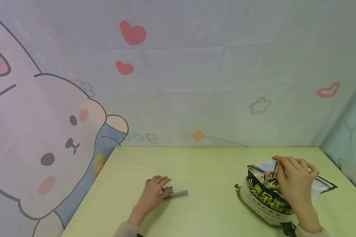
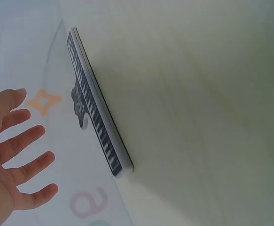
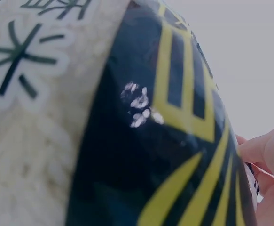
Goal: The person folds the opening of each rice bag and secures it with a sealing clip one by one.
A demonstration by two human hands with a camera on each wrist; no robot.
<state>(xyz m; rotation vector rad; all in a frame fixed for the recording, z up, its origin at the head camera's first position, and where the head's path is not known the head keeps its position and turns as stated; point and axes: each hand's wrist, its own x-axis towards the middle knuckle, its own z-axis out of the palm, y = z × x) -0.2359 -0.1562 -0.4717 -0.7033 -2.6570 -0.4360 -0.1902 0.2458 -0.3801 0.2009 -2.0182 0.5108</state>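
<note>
Clip (image 1: pixel 178 194) lies on the table (image 1: pixel 207 214), long axis running roughly left to right, just beside the nearer left hand (image 1: pixel 154 193), whose fingers spread wide. Right hand (image 1: pixel 296 179) is at the top of the bag (image 1: pixel 264 202); whether it pinches, I cannot tell.

Here's my left hand (image 1: pixel 155 189), 4 fingers (image 2: pixel 35 168) and thumb (image 2: pixel 9 100) loosely spread! Well apart, out comes the contrast: my right hand (image 1: pixel 298 179) arches, fingers bent, thumb close beneath forefinger (image 1: pixel 281 159), 2 wrists (image 1: pixel 136 214) angled forward.
</note>
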